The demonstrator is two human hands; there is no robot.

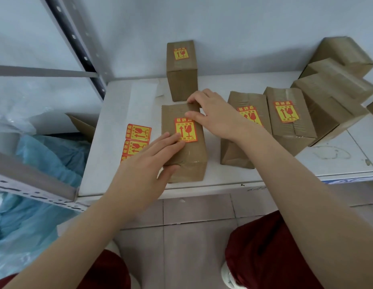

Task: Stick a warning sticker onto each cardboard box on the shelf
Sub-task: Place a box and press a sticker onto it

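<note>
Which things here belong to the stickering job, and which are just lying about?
Job: brown cardboard box under both hands, yellow-and-red warning sticker on it, strip of spare stickers, bare brown boxes at right, left hand pressing, right hand gripping.
Lying about: crumpled blue plastic sheet, grey metal shelf post.

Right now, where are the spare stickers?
Head view: the spare stickers lie on the white shelf just left of the held box, partly under the left hand.
</note>
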